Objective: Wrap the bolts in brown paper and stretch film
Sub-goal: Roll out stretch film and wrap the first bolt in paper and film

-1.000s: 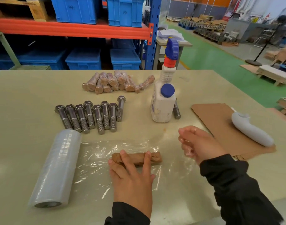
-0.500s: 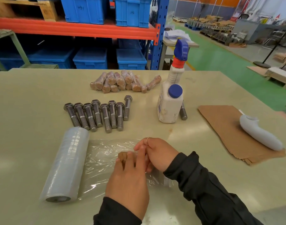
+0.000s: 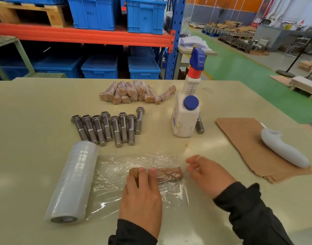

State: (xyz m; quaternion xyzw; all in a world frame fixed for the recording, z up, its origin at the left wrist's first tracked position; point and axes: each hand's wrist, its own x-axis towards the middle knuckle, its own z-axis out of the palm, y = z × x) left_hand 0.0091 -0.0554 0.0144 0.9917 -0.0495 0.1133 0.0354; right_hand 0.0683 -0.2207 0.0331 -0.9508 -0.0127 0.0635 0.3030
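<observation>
1. Head view, beige table [image 3: 36, 110] filling the near field.
2. Paper-wrapped bolt [image 3: 169, 172] lying crosswise on a loose sheet of clear film [image 3: 116, 177], near the front edge, film partly folded over its right end.
3. Left hand [image 3: 142, 195] flat on the film, fingers straight, tips pressing the left part of the wrapped bolt; not curled round it.
4. Right hand [image 3: 208, 174] just right of the wrapped bolt, apart from it, fingers loosely spread, blurred; holding nothing visible; contact with the film edge impossible to tell.
5. Film roll [image 3: 72, 181] lying on its side left of the sheet, sheet running out from it.
6. Row of eight bare bolts [image 3: 109, 128] behind the sheet, heads pointing away, side by side, some touching.
7. Pile of finished wrapped bolts [image 3: 134, 92] further back, past the bare row.
8. White spray bottle [image 3: 186, 119] upright, right of the bare bolts, blue trigger head, blue cap on the side.
9. One more bare bolt [image 3: 199, 125] partly hidden behind the bottle.
10. Stack of brown paper sheets [image 3: 249, 144] at right, white handheld tool [image 3: 284, 151] resting on top.
11. Blue crates [image 3: 144, 15] on an orange and blue rack behind the table.
</observation>
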